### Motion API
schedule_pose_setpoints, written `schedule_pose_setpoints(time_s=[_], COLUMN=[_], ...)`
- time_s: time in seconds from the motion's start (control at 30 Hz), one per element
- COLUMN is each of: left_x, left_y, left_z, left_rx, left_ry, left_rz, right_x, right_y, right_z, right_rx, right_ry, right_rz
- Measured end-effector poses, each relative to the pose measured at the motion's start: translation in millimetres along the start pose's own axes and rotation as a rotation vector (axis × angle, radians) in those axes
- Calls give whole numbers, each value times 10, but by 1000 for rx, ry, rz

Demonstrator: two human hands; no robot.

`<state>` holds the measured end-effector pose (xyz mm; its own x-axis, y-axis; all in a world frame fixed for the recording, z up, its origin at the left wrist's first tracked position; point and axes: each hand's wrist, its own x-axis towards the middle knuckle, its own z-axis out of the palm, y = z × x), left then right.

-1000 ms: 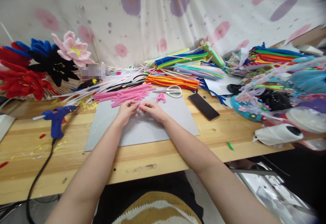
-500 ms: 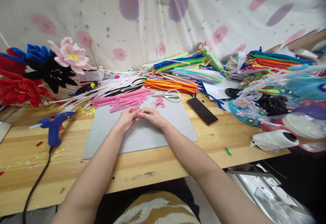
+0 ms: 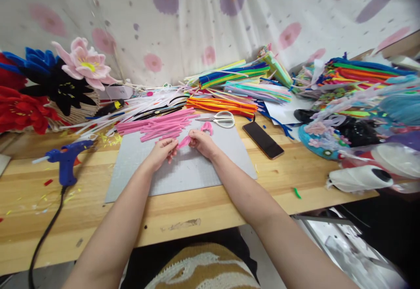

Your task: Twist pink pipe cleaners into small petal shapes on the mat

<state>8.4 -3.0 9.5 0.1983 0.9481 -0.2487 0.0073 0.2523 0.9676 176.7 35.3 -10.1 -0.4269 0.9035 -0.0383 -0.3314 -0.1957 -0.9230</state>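
Between my two hands, above the grey cutting mat (image 3: 131, 175), is a pink pipe cleaner piece (image 3: 184, 142) bent into a narrow loop shape. My left hand (image 3: 164, 151) pinches its left end, fingers closed. At its right end the fingers of my right hand (image 3: 201, 142) are closed on it too. Just beyond my right hand lies a second bent pink piece (image 3: 207, 127), partly hidden by that hand. A pile of straight pink pipe cleaners (image 3: 157, 125) rests on the mat's far left part. White-handled scissors (image 3: 223, 119) lie at the mat's far edge.
A black phone (image 3: 263, 140) lies right of the mat. At left stands a blue glue gun (image 3: 68, 160) with its cord, below fuzzy flowers (image 3: 83, 63). Bundles of coloured pipe cleaners (image 3: 223, 106) line the back. A white roll (image 3: 359, 178) sits at the right edge.
My hands have moved apart a little, and more of the pink piece shows between them. My right hand now partly covers the second pink piece. The view has shifted slightly.
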Motion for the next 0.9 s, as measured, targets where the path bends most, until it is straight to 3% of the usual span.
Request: schedule_pose_setpoints(time_s=[0.13, 0.3, 0.5, 0.73, 0.9], left_x=[5, -8, -22, 34, 42], left_y=[-34, -30, -37, -102, -110], left_z=[20, 78, 162, 195, 252], left_rx=[47, 32, 3, -30, -81], left_ry=[-24, 68, 90, 261, 299], left_rz=[5, 109, 152, 248, 360], right_x=[24, 34, 15, 54, 63], right_y=[-9, 4, 49, 82, 73], right_z=[-4, 51, 164, 254, 334], right_rx=[-14, -99, -58, 37, -19], right_ry=[27, 76, 166, 281, 334], right_rz=[-28, -41, 11, 15, 58])
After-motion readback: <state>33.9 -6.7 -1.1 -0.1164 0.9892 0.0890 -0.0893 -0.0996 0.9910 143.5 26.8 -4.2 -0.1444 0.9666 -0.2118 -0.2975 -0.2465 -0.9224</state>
